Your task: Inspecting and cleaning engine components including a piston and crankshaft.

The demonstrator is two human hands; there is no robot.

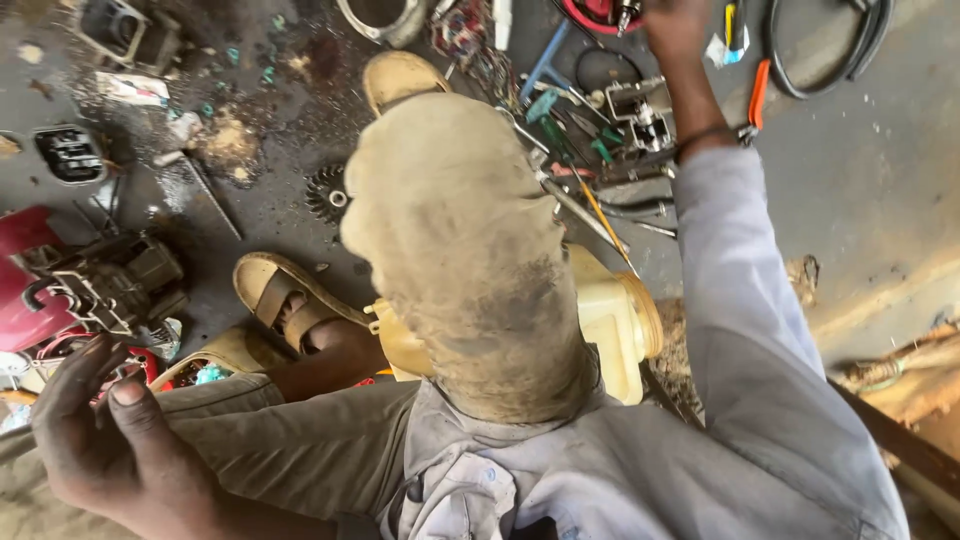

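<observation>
Up at the top edge of the frame my right hand (677,25) is stretched far out over the scattered tools (580,130), grip unclear, right beside a red round part (597,14), while my left hand (85,430) hangs open, empty, at lower left, well apart.

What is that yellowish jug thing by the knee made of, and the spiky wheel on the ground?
The jug looks like plastic: pale, smooth, slightly see-through cream walls with a ridged amber cap, though grime hides part of it. The spiky wheel looks like metal, probably steel: dark, greasy, with sharp teeth and a shiny ring at its centre. It lies on the oil-stained floor.
</observation>
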